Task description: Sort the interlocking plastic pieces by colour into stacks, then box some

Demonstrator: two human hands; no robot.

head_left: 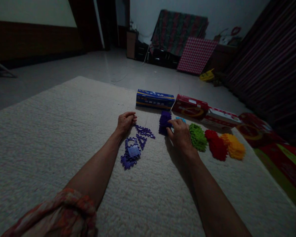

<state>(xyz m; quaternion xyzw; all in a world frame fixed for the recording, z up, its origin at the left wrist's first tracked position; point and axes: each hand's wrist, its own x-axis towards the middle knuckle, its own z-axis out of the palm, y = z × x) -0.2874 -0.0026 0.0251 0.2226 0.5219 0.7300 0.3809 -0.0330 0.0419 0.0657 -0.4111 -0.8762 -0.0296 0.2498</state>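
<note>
My right hand (pixel 181 134) is at the right side of a stack of dark purple interlocking plastic tiles (pixel 164 123). Its thumb and index finger are apart, with the fingertips against or very near the stack. Light blue tiles (pixel 180 119) show partly behind this hand. My left hand (pixel 126 122) rests on the pale mat with its fingers curled in; whether anything is inside them is hidden. Just beside and below it lie loose purple tiles: openwork pieces (pixel 145 131), a triangular frame (pixel 141 141) and an overlapping group with a square piece (pixel 133 151).
Green tiles (pixel 198 137), red tiles (pixel 216 145) and yellow tiles (pixel 233 146) lie in piles to the right. Behind them stand a blue box (pixel 155 99), a red box (pixel 190 107) and a white-topped box (pixel 222 118). The textured mat (pixel 64 131) covers the work surface.
</note>
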